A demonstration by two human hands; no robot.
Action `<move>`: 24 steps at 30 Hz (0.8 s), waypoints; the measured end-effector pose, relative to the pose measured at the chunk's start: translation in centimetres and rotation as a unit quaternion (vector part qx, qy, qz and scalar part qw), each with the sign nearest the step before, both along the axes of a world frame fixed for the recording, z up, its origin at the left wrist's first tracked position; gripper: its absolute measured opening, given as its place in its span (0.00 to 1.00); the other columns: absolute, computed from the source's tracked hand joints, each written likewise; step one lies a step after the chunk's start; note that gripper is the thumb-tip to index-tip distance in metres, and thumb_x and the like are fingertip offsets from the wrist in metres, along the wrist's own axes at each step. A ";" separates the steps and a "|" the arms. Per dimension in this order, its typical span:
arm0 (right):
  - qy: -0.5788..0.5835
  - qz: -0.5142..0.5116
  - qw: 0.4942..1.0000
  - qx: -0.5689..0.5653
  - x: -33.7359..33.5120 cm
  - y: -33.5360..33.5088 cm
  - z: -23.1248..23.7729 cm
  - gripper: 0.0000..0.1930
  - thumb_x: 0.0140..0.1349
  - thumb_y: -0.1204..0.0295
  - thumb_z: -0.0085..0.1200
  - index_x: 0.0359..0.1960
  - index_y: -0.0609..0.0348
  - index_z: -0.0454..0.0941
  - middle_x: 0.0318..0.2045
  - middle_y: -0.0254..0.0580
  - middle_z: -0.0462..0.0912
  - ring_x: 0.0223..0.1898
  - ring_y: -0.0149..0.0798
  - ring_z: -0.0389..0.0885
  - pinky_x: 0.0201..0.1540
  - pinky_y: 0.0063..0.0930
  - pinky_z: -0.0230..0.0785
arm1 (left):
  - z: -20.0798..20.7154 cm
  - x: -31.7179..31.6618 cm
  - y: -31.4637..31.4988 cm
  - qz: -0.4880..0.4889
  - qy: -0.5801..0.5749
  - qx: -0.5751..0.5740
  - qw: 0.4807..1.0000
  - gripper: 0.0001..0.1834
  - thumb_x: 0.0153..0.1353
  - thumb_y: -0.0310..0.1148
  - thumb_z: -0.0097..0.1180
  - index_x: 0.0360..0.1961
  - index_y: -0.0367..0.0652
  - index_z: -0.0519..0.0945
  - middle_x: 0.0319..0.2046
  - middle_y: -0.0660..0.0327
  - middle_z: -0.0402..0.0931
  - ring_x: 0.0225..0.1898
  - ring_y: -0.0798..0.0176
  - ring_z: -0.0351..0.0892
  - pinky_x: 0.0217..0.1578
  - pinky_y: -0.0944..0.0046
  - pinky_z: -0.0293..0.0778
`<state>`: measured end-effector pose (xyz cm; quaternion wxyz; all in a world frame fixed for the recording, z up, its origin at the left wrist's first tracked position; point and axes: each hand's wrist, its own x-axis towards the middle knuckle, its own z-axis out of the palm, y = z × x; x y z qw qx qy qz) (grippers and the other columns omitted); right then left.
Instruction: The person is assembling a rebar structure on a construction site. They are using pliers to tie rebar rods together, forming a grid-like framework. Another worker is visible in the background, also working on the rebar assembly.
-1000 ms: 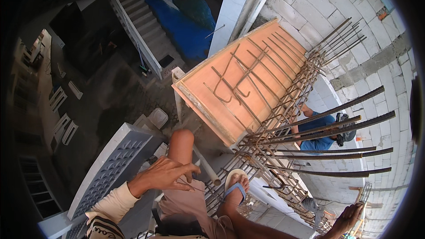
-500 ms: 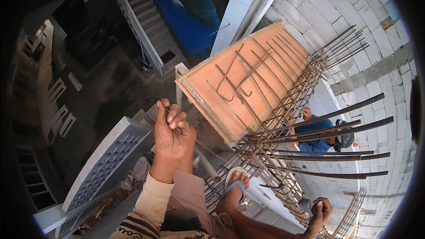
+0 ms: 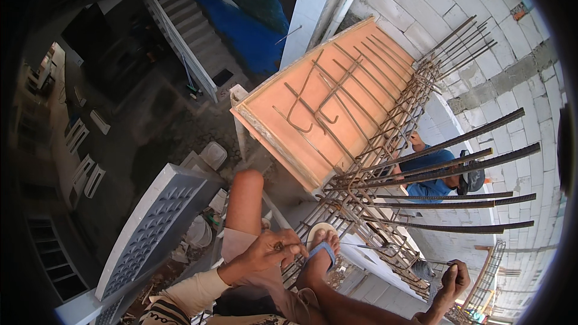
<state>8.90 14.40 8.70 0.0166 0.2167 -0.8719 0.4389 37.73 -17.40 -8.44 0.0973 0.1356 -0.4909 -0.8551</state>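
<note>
My left hand [image 3: 271, 251] is low over my bent leg, its fingers curled together beside my sandalled foot [image 3: 320, 253]. What they hold, if anything, is too small to make out. At the lower right my right hand [image 3: 453, 283] is closed in a fist beside the rebar cage [image 3: 361, 198]; its inner side is hidden. A thin dark rod or wire [image 3: 364, 245] crosses the cage between my foot and my right hand. Thick ribbed bars [image 3: 457, 171] stick out of the cage to the right.
An orange formwork panel [image 3: 289, 135] with bent rods [image 3: 322, 99] lies ahead. A person in a blue shirt [image 3: 430, 168] is below the bars. A grey patterned panel [image 3: 147, 222] stands at left above a deep drop to a floor and stairs [image 3: 192, 24]. A block wall [image 3: 512, 144] rises right.
My left hand has come down from its raised place in front of my knee to beside my foot. My right hand has shifted slightly right. The view has moved a little.
</note>
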 end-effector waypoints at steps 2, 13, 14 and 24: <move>-0.023 0.097 0.994 0.037 2.5 -1.5 -1.0 0.13 0.65 0.66 0.61 0.35 0.67 0.82 0.18 0.27 0.73 0.18 0.23 0.62 0.22 0.21 0.53 | -0.9 -1.5 -1.4 0.254 0.022 0.024 0.967 0.17 0.75 0.40 0.50 0.46 0.36 0.81 0.36 0.60 0.82 0.38 0.61 0.83 0.35 0.61 0.79; -0.063 0.223 0.962 0.146 5.2 -7.5 -2.7 0.07 0.61 0.76 0.60 0.33 0.70 0.84 0.22 0.45 0.84 0.23 0.32 0.78 0.29 0.25 0.68 | 0.8 -3.4 -4.3 0.166 -0.021 -0.306 0.937 0.17 0.67 0.47 0.60 0.48 0.47 0.80 0.35 0.63 0.83 0.34 0.63 0.84 0.30 0.62 0.77; -0.028 0.211 0.970 0.115 4.8 -7.0 -2.5 0.08 0.62 0.75 0.59 0.32 0.70 0.84 0.21 0.43 0.83 0.22 0.31 0.76 0.28 0.24 0.66 | 0.8 -3.8 -2.9 0.088 0.010 -0.375 0.923 0.18 0.65 0.47 0.62 0.49 0.46 0.80 0.35 0.60 0.83 0.33 0.59 0.84 0.31 0.60 0.77; -0.036 0.118 0.984 0.131 4.1 -5.7 -2.1 0.07 0.62 0.76 0.57 0.33 0.68 0.85 0.27 0.48 0.86 0.29 0.39 0.84 0.37 0.30 0.72 | -3.3 -3.3 6.6 -0.073 0.023 -0.118 0.990 0.14 0.72 0.38 0.55 0.52 0.42 0.78 0.37 0.54 0.80 0.38 0.57 0.83 0.40 0.56 0.80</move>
